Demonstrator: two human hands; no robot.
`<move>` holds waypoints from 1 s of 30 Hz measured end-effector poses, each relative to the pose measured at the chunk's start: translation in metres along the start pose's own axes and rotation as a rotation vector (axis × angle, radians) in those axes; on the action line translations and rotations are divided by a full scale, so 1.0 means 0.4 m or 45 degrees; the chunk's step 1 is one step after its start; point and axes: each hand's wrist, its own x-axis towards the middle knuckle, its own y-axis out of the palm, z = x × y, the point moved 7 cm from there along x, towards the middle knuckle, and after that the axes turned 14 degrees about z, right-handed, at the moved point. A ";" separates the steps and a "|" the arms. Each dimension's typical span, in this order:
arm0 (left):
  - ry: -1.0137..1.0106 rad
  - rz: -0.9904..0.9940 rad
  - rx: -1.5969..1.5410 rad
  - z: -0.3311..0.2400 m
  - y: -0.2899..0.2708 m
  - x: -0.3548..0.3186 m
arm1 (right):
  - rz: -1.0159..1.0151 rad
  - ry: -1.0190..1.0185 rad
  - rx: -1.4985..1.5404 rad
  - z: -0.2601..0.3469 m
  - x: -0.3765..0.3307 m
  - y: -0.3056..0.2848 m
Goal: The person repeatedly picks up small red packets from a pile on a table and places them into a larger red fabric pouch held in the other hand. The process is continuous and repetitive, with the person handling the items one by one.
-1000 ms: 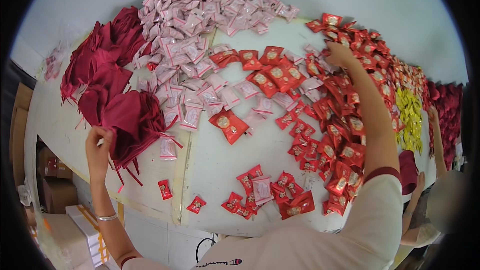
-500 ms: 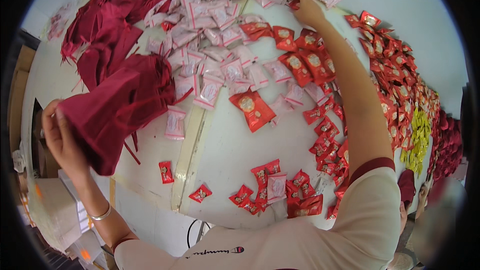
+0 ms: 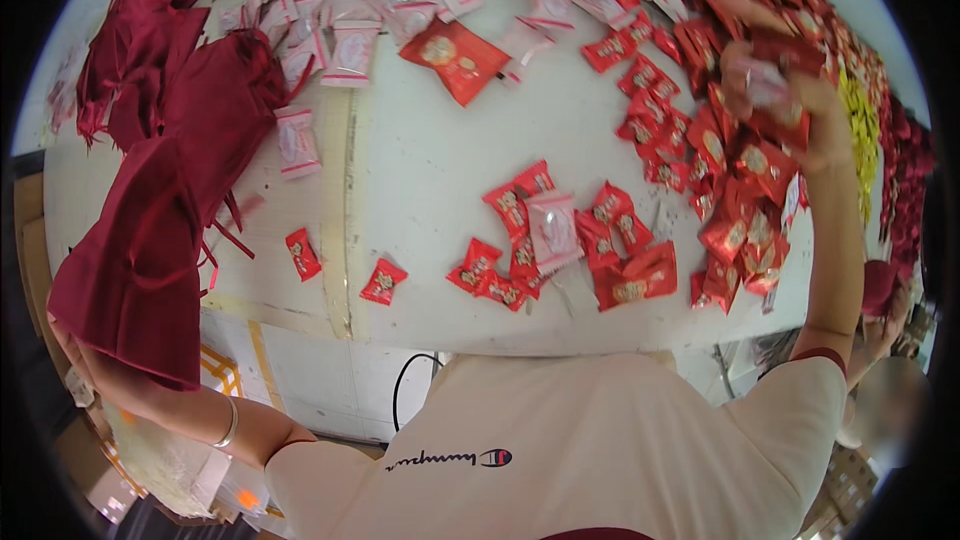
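My left hand (image 3: 78, 352) is closed on the lower end of a maroon fabric drawstring pouch (image 3: 140, 260), with most fingers hidden behind the cloth. The pouch hangs over the table's left front edge, against another maroon pouch (image 3: 225, 90) with loose cords. On the right, my right hand (image 3: 815, 120) is curled, slightly blurred, around a small pink-and-white packet (image 3: 765, 82) and at least one red packet (image 3: 790, 52). It hovers over heaped red packets (image 3: 755, 230). Which of the red ones are gripped is hard to make out.
Pink-and-white packets (image 3: 350, 50) spread along the far side. Small red packets (image 3: 510, 210) and a pink one (image 3: 552, 230) lie mid-table near the front edge. Yellow packets (image 3: 858, 140) and maroon pouches (image 3: 908, 190) are piled far right, near another person's hand (image 3: 885, 330).
My right hand has come back from the far pink pile to the red packets on the right, now with a pink packet. My left hand and pouch are lower; the whole view has shifted.
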 end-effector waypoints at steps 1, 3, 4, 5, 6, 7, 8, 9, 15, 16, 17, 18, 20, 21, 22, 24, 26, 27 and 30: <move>-0.011 0.042 -0.066 -0.003 0.021 -0.003 | 0.033 0.017 0.074 -0.022 -0.030 0.040; -0.022 0.094 -0.181 -0.026 0.044 -0.014 | -0.186 0.105 -0.057 -0.058 -0.097 0.076; -0.029 0.123 -0.230 -0.035 0.052 -0.018 | -0.029 0.045 -0.142 -0.067 -0.106 0.099; -0.002 0.164 -0.262 -0.045 0.058 -0.021 | -0.082 0.022 -0.344 -0.074 -0.124 0.115; 0.034 0.212 -0.304 -0.056 0.071 -0.018 | -0.077 -0.016 -0.680 -0.074 -0.135 0.128; 0.070 0.259 -0.345 -0.066 0.084 -0.018 | -0.073 -0.050 -1.017 -0.078 -0.143 0.145; 0.071 0.269 -0.521 -0.067 0.098 -0.030 | -0.037 -0.043 -1.183 -0.095 -0.138 0.168; 0.102 0.331 -0.540 -0.088 0.109 -0.036 | 0.000 -0.041 -1.359 -0.103 -0.123 0.193; 0.215 0.525 -0.574 -0.219 0.211 -0.086 | 0.182 -0.173 -1.944 -0.180 -0.022 0.274; 0.268 0.493 -0.362 -0.233 0.212 -0.080 | 0.164 -0.165 -1.965 -0.165 -0.027 0.267; 0.228 0.335 -0.290 -0.241 0.202 -0.091 | 0.140 -0.150 -1.985 -0.146 -0.036 0.257; 0.304 0.373 -0.045 -0.260 0.215 -0.095 | -0.003 -0.182 -1.849 -0.115 -0.060 0.235; 0.408 0.492 -0.033 -0.235 0.208 -0.075 | -0.150 -0.267 -1.257 -0.043 -0.139 0.209; 0.468 0.460 -0.110 -0.243 0.189 -0.078 | -0.166 -0.290 -0.824 -0.031 -0.196 0.186; 0.471 0.451 -0.147 -0.250 0.182 -0.082 | -0.230 -0.473 -0.581 -0.045 -0.260 0.162; 0.500 0.506 -0.175 -0.293 0.239 -0.090 | -0.400 -0.513 -0.192 -0.103 -0.418 0.115; 0.534 0.577 -0.196 -0.315 0.302 -0.091 | -0.709 -0.347 0.028 -0.179 -0.577 0.065; 0.552 0.611 -0.198 -0.327 0.324 -0.097 | -0.961 -0.183 0.045 -0.226 -0.674 0.024; 0.616 0.751 -0.153 -0.373 0.376 -0.108 | -1.341 0.008 -0.098 -0.253 -0.888 -0.019</move>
